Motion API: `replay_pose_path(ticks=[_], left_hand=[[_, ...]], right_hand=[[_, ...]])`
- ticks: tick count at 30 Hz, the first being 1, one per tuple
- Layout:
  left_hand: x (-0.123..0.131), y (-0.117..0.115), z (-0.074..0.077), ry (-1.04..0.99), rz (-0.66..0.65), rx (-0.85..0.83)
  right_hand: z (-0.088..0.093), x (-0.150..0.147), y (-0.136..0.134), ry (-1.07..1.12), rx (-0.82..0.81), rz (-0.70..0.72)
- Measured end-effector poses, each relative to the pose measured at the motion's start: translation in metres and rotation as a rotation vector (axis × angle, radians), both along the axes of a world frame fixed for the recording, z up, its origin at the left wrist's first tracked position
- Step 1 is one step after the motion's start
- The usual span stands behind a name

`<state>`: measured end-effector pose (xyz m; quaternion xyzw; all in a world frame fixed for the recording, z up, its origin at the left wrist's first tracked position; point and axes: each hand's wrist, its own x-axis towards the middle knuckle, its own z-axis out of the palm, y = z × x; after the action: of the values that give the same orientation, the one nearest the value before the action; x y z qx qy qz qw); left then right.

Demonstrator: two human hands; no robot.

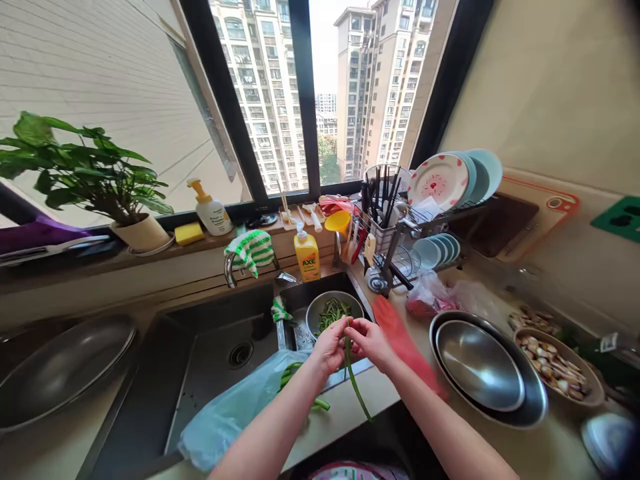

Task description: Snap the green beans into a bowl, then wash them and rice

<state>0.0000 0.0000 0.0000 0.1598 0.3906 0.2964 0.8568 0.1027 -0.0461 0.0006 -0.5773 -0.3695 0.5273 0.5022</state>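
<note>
While the left hand (327,347) and the right hand (370,343) meet above the sink, their fingertips (349,327) are together, clamped on one long green bean (354,383), which hangs down from the fingers. Far left of the fingers: one shallow steel pan (65,367); one potted green plant (85,167) on the windowsill; one yellow sponge (189,233); one pump bottle (210,212). Left of and below the fingers: one large sink basin (215,380); one pale blue plastic bag (225,417), with several more green beans (295,375) under the left wrist. Just ahead of the fingers: one steel bowl (334,308) of green beans in the smaller sink basin (295,293); one faucet (230,270) with one green-and-white striped cloth (250,252) draped over it; one yellow AXE bottle (307,255). Right of the fingers: one blurred red rubber glove (405,343) on the counter; one wire dish rack (385,250) holding one white plate with red dots (437,180) and a row of teal plates (430,253); two nested steel bowls (480,367). Farthest right of the fingers: one brown bowl of clams (557,367).
</note>
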Motion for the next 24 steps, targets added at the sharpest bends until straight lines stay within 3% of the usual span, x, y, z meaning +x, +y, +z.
replay_pose_path(ticks=[4,7,12,16,20,24], left_hand=[[-0.002,0.035,-0.004,-0.014,-0.091,0.088],[-0.001,0.049,-0.022,0.077,-0.155,0.160],[0.007,0.055,-0.062,0.354,0.021,0.409],[0.004,0.063,-0.072,0.149,0.000,0.360],[0.000,0.072,-0.076,0.065,0.086,0.203],[0.006,0.080,-0.088,0.281,0.200,0.226]], right_hand=[[-0.009,0.010,0.060,0.168,-0.104,0.070],[-0.021,0.025,0.086,0.204,-0.185,0.056],[-0.050,0.042,0.116,0.323,-0.304,0.142],[-0.076,0.049,0.129,0.512,-0.387,0.264],[-0.104,0.049,0.136,0.381,-0.284,0.294],[-0.116,0.048,0.142,0.177,-0.184,0.305]])
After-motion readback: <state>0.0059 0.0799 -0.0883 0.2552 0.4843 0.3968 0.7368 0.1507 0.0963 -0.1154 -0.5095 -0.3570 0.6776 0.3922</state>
